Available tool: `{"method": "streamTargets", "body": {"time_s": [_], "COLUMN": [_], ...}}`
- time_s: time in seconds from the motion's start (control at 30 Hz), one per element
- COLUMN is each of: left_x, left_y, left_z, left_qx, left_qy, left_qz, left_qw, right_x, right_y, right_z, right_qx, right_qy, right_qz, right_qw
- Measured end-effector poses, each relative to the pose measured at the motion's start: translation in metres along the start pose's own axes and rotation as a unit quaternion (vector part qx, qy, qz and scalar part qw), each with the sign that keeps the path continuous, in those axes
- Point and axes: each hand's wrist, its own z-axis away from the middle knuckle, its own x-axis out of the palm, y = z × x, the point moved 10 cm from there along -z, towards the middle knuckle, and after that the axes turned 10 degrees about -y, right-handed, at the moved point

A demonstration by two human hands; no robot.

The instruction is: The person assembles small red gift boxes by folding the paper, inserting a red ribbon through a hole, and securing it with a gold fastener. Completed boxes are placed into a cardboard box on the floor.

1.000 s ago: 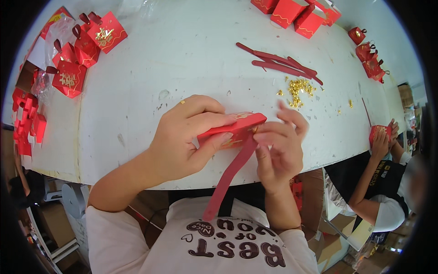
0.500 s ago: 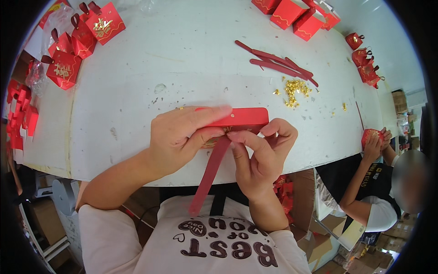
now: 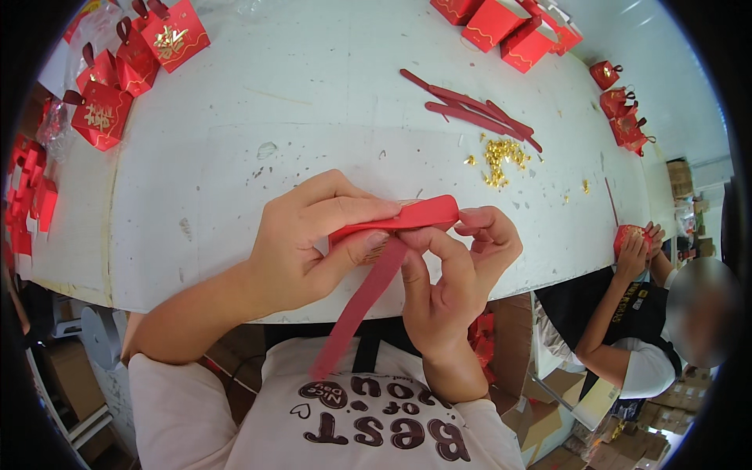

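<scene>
My left hand (image 3: 309, 239) grips a flat red paper box piece (image 3: 407, 215) from the left, thumb under and fingers over it. My right hand (image 3: 462, 262) pinches the same piece from the right, where a long red paper strip (image 3: 356, 309) hangs down toward my chest. Both hands hover over the front edge of the white table (image 3: 235, 172).
Loose red strips (image 3: 470, 110) and a heap of small gold pieces (image 3: 501, 157) lie beyond my hands. Finished red gift boxes (image 3: 133, 63) stand at the back left, more red boxes (image 3: 509, 23) at the back right. Another person (image 3: 634, 313) on the right holds a red box.
My hands and the red piece have shifted slightly left and nearer to me. The hanging strip swings more to the left. My right fingers have curled onto the joint.
</scene>
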Motion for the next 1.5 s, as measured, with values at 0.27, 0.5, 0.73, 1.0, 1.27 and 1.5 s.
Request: {"method": "streamTargets", "body": {"time_s": [0.27, 0.5, 0.73, 1.0, 1.27, 1.5], "left_x": [0.002, 0.002, 0.006, 0.004, 0.009, 0.007], "left_y": [0.006, 0.004, -0.006, -0.006, -0.007, -0.006], "left_z": [0.001, 0.004, 0.008, 0.003, 0.004, 0.006], "left_qx": [0.036, 0.013, -0.022, -0.005, -0.044, -0.029], "left_qy": [0.005, -0.031, -0.057, -0.016, -0.012, 0.023], "left_qz": [0.016, -0.010, 0.065, 0.102, 0.075, 0.090], "left_qw": [0.999, 0.999, 0.996, 0.995, 0.996, 0.995], "right_x": [-0.003, -0.004, -0.018, -0.004, -0.005, -0.005], "right_y": [-0.015, -0.017, -0.008, 0.014, -0.012, -0.017], "right_z": [-0.008, -0.018, -0.028, -0.017, -0.003, -0.003], "right_qx": [-0.006, -0.078, -0.076, -0.077, -0.024, -0.015], "right_qy": [0.002, -0.094, -0.138, -0.103, -0.051, -0.044], "right_qz": [-0.045, -0.028, -0.107, -0.197, 0.033, 0.067], "right_qw": [0.999, 0.992, 0.982, 0.972, 0.998, 0.997]}}
